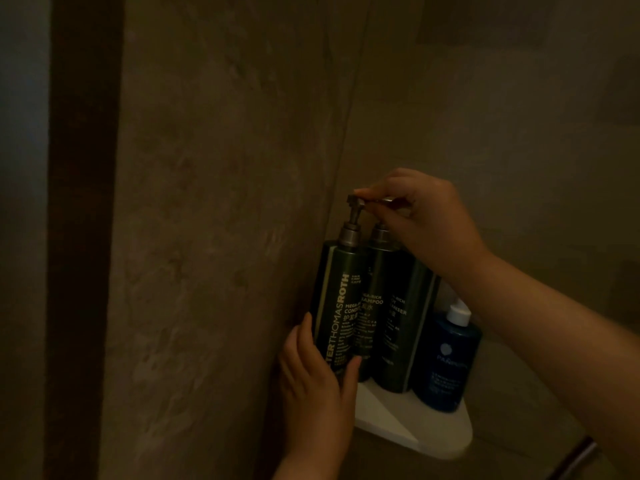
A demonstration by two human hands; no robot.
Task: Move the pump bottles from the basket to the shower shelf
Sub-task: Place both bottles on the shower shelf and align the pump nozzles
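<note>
Three dark pump bottles stand on the white corner shelf [426, 434], both hands on the leftmost.

The left hand [311, 379] wraps the lower body of the conditioner bottle [337, 306] at the shelf's left edge, against the wall. The right hand [426, 216] pinches its pump head [356, 199] from above. The shampoo bottle [375, 306] and cleanser bottle [405, 323] touch alongside; a blue bottle [445, 362] sits at the right edge. Dim light; labels only partly legible.
</note>
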